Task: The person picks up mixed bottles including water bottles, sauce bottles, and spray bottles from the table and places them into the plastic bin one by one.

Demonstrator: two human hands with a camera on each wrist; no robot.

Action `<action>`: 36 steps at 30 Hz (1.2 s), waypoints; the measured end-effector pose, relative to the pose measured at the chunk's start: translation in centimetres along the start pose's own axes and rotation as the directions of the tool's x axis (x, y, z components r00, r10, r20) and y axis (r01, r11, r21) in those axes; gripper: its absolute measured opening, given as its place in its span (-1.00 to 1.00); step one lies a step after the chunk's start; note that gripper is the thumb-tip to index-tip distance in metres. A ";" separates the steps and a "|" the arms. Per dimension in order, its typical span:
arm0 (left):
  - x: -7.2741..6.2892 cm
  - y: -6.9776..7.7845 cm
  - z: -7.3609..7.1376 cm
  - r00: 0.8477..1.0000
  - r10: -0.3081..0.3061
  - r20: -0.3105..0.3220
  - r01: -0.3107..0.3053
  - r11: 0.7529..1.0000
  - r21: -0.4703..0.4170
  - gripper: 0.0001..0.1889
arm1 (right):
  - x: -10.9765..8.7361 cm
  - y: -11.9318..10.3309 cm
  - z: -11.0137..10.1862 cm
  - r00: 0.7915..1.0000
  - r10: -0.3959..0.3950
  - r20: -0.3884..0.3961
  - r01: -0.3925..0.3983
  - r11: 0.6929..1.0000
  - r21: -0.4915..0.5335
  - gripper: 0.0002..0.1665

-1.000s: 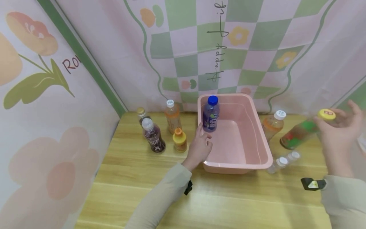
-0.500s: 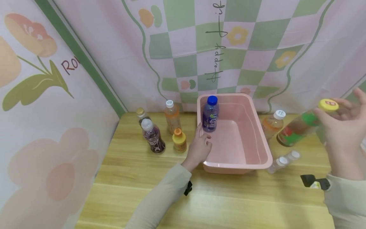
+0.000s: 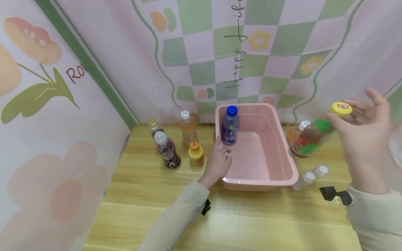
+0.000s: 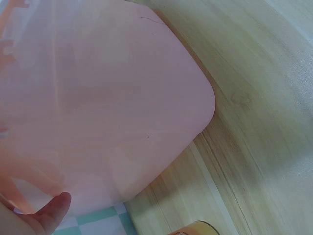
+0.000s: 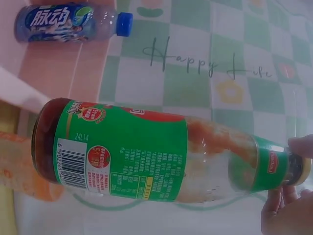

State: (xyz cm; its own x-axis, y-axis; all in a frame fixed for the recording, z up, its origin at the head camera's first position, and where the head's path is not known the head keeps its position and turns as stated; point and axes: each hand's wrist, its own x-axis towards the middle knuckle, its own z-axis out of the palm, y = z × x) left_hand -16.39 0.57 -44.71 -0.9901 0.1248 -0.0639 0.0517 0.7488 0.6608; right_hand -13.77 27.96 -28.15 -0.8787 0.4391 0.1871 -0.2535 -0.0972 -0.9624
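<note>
My left hand (image 3: 217, 162) grips the left rim of a pink plastic basin (image 3: 254, 164). In the left wrist view its thumb (image 4: 55, 210) lies on the basin's outer wall, and the fingers show faintly through it. By the neck, my right hand (image 3: 365, 143) holds a ketchup bottle (image 3: 314, 136) with a green label and yellow cap. The bottle is tilted, base toward the basin's right rim; the right wrist view shows red sauce inside the ketchup bottle (image 5: 122, 152). A blue-capped drink bottle (image 3: 230, 127) stands in the basin's far left corner.
Left of the basin stand a dark drink bottle (image 3: 168, 153), a gold-capped bottle (image 3: 154, 127), an orange drink bottle (image 3: 189, 130) and a small yellow bottle (image 3: 196, 158). Right of it are another orange drink bottle (image 3: 293, 134), partly hidden, and small white-capped clear bottles (image 3: 306, 178).
My right hand has lifted the ketchup bottle and brought it left, closer to the basin's right rim. The left hand keeps its place on the basin.
</note>
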 end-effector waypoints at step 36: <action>0.0 0.0 -0.2 1.000 0.000 0.005 0.000 1.000 -0.026 -0.72 | 4.2 6.2 8.6 0.970 0.095 0.225 0.054 0.815 -0.577 0.00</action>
State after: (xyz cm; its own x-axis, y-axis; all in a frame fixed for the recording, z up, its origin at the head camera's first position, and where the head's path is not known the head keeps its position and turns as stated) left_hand -16.37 0.44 -44.58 -0.9895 0.1281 -0.0672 0.0486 0.7317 0.6799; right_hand -22.49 21.49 -31.69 -0.9673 0.2152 0.1340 -0.0206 0.4603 -0.8875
